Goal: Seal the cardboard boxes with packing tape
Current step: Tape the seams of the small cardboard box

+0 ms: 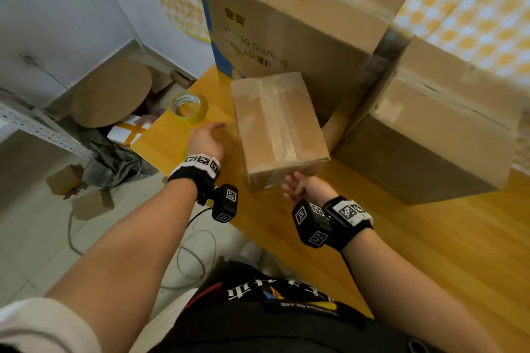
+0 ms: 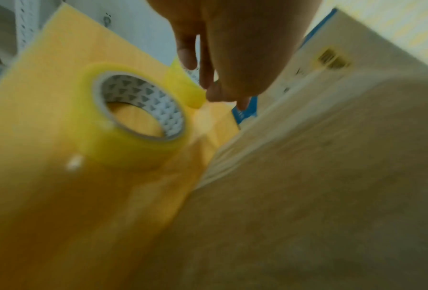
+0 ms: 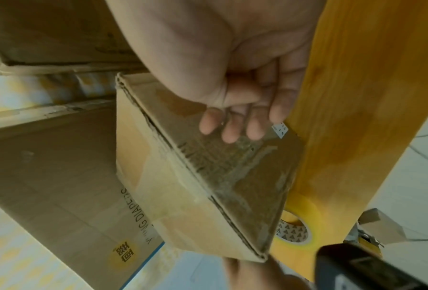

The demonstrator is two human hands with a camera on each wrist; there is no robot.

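A small cardboard box (image 1: 279, 129) lies on the wooden table (image 1: 401, 252), with a clear tape strip running along its top. My right hand (image 1: 292, 180) rests straight fingers (image 3: 229, 129) on the box's near end face (image 3: 232, 176). My left hand (image 1: 213, 127) hovers open between the box's left side and a yellowish packing tape roll (image 1: 187, 107). In the blurred left wrist view its fingers (image 2: 215, 86) hang down and hold nothing. The roll (image 2: 133, 121) lies flat just left of them, and the box (image 2: 307, 196) fills the right. I cannot tell whether the left hand touches the box.
A tall printed diaper box (image 1: 286, 37) stands right behind the small box. A large brown box (image 1: 430, 137) sits to its right. The table's left edge runs just past the tape roll. Below it, the floor holds small boxes (image 1: 91, 203), cables and a round cardboard disc (image 1: 114, 92).
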